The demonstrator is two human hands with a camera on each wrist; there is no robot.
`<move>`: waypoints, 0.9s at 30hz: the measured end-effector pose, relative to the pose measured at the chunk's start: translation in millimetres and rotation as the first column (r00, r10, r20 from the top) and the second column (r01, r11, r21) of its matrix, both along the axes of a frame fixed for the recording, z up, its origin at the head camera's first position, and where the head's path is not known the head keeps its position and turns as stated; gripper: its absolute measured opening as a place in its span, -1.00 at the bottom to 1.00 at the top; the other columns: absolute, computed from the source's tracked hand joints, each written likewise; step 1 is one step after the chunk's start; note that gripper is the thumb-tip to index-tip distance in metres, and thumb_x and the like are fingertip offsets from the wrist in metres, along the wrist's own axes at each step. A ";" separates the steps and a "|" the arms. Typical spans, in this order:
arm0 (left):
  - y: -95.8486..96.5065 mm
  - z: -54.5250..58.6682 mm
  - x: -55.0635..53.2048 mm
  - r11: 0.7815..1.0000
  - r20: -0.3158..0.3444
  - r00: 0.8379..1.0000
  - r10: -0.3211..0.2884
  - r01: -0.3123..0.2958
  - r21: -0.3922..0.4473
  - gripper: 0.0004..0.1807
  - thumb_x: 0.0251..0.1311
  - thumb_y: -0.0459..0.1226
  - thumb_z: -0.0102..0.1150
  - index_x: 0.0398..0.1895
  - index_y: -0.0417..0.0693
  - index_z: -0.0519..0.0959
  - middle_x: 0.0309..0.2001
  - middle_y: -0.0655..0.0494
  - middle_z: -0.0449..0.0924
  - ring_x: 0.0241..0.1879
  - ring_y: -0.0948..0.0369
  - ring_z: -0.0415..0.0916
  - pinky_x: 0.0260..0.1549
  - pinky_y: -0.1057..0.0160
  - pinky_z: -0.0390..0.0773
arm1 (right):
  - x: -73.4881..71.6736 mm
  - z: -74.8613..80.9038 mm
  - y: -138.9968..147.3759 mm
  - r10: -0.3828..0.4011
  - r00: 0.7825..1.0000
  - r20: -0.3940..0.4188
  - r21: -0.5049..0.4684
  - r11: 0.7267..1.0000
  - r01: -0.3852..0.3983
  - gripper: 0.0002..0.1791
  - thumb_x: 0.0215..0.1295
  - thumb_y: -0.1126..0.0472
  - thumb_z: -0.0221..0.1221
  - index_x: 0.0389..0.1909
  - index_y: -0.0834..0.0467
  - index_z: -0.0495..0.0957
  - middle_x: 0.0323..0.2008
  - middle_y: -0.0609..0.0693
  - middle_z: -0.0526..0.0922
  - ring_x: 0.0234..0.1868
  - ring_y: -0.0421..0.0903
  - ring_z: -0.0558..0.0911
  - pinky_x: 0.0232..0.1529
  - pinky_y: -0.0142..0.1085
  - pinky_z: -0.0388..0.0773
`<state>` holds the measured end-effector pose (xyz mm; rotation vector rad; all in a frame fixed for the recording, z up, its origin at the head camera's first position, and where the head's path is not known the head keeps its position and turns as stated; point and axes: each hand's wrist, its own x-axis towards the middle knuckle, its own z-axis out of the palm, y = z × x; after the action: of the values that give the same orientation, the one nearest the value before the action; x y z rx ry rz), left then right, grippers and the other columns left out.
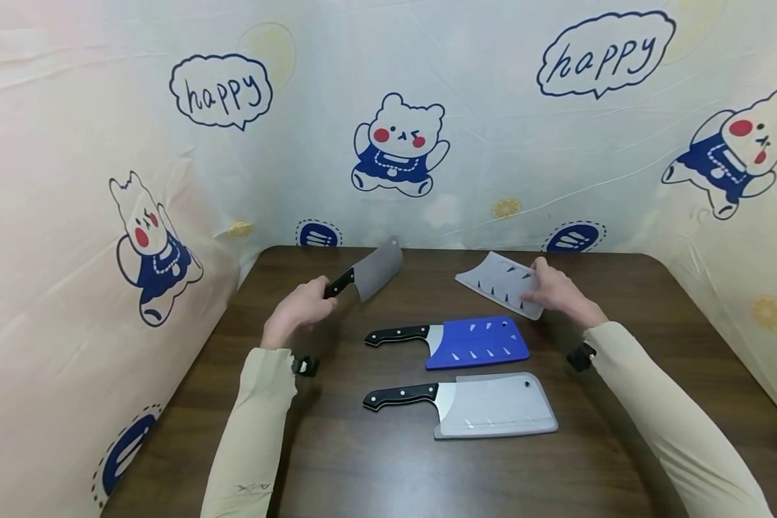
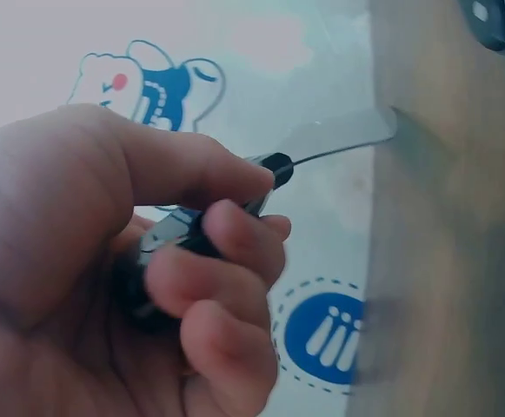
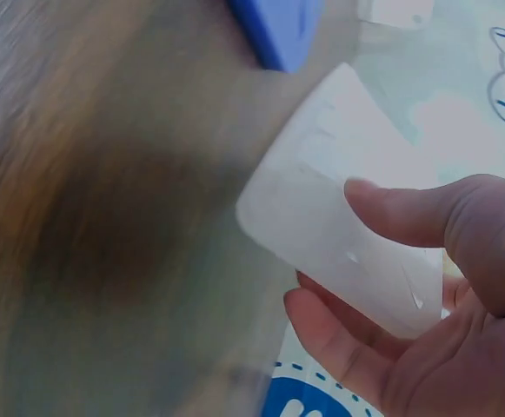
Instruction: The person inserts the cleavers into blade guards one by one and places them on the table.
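Note:
My left hand point(image 1: 303, 303) grips the black handle of a bare cleaver point(image 1: 378, 270) at the back left, its blade pointing away to the right. In the left wrist view the fingers point(image 2: 209, 278) curl round that handle, and the blade shows nearly edge-on. At the back right my right hand point(image 1: 557, 289) pinches a white blade sheath point(image 1: 495, 283) with slits. The right wrist view shows the thumb on the upper face of the sheath point(image 3: 322, 191) and fingers beneath it. A gap of table separates blade and sheath.
A cleaver in a blue sheath point(image 1: 479, 343) lies mid-table, handle to the left. Nearer to me lies another cleaver in a whitish sheath point(image 1: 498, 410), turned the same way. The brown wooden table point(image 1: 388, 475) ends at a cloth backdrop point(image 1: 492, 158) printed with bears.

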<state>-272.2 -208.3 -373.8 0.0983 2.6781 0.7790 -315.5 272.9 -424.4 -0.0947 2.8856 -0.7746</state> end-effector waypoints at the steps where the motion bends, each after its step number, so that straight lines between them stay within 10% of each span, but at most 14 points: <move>1: 1.9 2.2 -0.4 1.000 -0.020 1.000 0.011 -0.011 0.009 -0.71 0.43 -0.10 -0.07 0.02 -0.12 0.34 -0.43 -0.01 0.41 -0.59 0.08 0.39 -0.66 0.24 0.36 | 1.2 1.6 0.1 0.004 1.000 -0.003 -0.014 1.000 -0.004 -0.41 0.31 0.25 0.23 0.20 0.26 0.12 0.13 0.44 0.40 0.08 0.29 0.52 -0.01 0.12 0.55; 16: 15.6 17.8 4.9 0.983 -0.169 0.980 0.107 -0.079 0.163 -0.59 0.48 0.06 -0.17 -0.02 -0.08 0.45 -0.48 0.02 0.33 -0.58 0.11 0.29 -0.62 0.22 0.30 | 23.5 21.9 1.4 0.008 0.978 -0.207 -0.174 0.984 -0.044 -0.65 0.46 0.17 0.08 0.13 0.21 0.25 0.15 0.40 0.45 0.07 0.38 0.55 -0.08 0.26 0.55; 27: 24.3 16.8 1.5 0.961 -0.235 0.963 0.132 -0.067 0.267 -0.56 0.41 0.14 -0.07 -0.06 -0.01 0.53 -0.54 0.08 0.26 -0.58 0.12 0.22 -0.63 0.25 0.21 | 28.1 29.8 5.8 -0.122 0.902 -0.413 -0.353 0.935 -0.036 -0.61 0.46 0.14 0.07 0.10 0.34 0.29 0.04 0.38 0.48 0.02 0.30 0.55 -0.09 0.15 0.59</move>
<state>-270.8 -184.0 -357.1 0.1340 2.8182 1.2206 -287.4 278.7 -394.6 -0.2757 3.1128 -1.4446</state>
